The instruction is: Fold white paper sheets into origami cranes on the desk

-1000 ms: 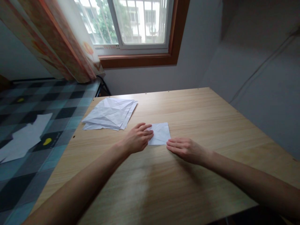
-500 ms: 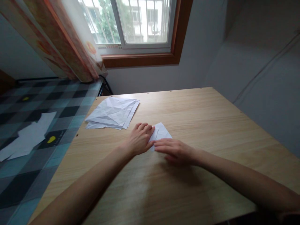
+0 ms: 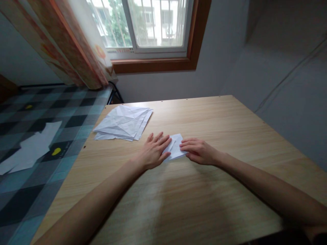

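A small folded sheet of white paper (image 3: pixel 175 147) lies on the wooden table, between my two hands. My left hand (image 3: pixel 156 151) rests flat, its fingers apart and the fingertips over the left side of the paper. At the paper's right edge, my right hand (image 3: pixel 198 150) has its fingers on top and the thumb close below, closed on that corner. The fingers hide part of the corner. Beyond my left hand, several creased white sheets (image 3: pixel 122 120) lie in a loose pile near the table's far left corner.
The light wooden table (image 3: pixel 204 204) stands below a window (image 3: pixel 158 23). On the left, a bed with a checked cover (image 3: pixel 22 200) holds torn white paper pieces (image 3: pixel 33 148). A curtain (image 3: pixel 74 44) hangs over it. A cable (image 3: pixel 288 76) runs along the right wall.
My right hand has moved up and right, from the paper's lower edge to its right edge. The fingers of my left hand have spread out. The paper's right corner looks folded differently.
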Available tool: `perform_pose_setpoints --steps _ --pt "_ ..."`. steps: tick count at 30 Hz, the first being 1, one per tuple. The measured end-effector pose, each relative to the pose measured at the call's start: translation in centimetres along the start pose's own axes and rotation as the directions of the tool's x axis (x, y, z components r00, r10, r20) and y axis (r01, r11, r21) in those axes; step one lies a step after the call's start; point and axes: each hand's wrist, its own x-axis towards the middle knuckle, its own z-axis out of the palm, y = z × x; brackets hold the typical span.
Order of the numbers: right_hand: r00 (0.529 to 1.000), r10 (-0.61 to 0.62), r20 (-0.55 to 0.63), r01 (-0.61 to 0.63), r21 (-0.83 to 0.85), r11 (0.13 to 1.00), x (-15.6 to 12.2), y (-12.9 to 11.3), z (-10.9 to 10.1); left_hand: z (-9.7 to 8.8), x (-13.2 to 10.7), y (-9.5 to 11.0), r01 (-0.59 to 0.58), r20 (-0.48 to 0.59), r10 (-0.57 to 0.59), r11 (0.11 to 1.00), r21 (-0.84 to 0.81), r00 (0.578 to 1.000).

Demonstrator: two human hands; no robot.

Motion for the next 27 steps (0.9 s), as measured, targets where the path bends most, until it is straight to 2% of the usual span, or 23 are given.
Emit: perform_pose_setpoints --steps 7,14,17,19,20,22,24,27 --pt "0.993 0.111 -0.048 -0.109 0.034 0.993 1.2 0.7 0.1 0.3 0.1 -0.8 -0.037 0.051 0.039 0.998 -0.041 0.998" --pt "0.944 0.307 -0.119 -0.321 -0.131 0.938 2.3 0.9 1.2 0.0 0.0 -0.6 -0.022 0.085 0.026 0.999 -0.05 0.996" --pt "0.947 0.274 -0.165 -0.307 -0.228 0.924 2.2 0.7 1.3 0.0 -0.1 -0.4 -0.014 0.079 0.017 0.999 -0.043 0.997" --pt "0.983 0.155 -0.1 -0.177 -0.275 0.945 2.1 0.2 1.4 0.2 -0.1 -0.4 -0.017 0.067 0.02 0.999 -0.04 0.998" --pt "0.997 0.077 -0.016 -0.079 -0.275 0.958 2.1 -0.2 1.4 0.2 -0.1 -0.3 -0.02 0.056 0.022 0.999 -0.04 0.998" --pt "0.981 -0.048 0.186 0.089 -0.216 0.972 1.9 -1.0 1.5 0.3 -0.2 -0.3 -0.02 0.037 0.021 0.999 -0.04 0.999" --pt "0.946 -0.071 0.316 0.125 -0.155 0.98 1.7 -1.7 1.7 0.4 -0.2 -0.3 -0.017 0.031 0.018 0.999 -0.039 0.999" --pt "0.926 -0.018 0.378 0.067 -0.117 0.991 1.4 -2.0 1.6 0.3 -0.3 -0.4 -0.029 0.04 0.03 0.999 -0.036 0.999"
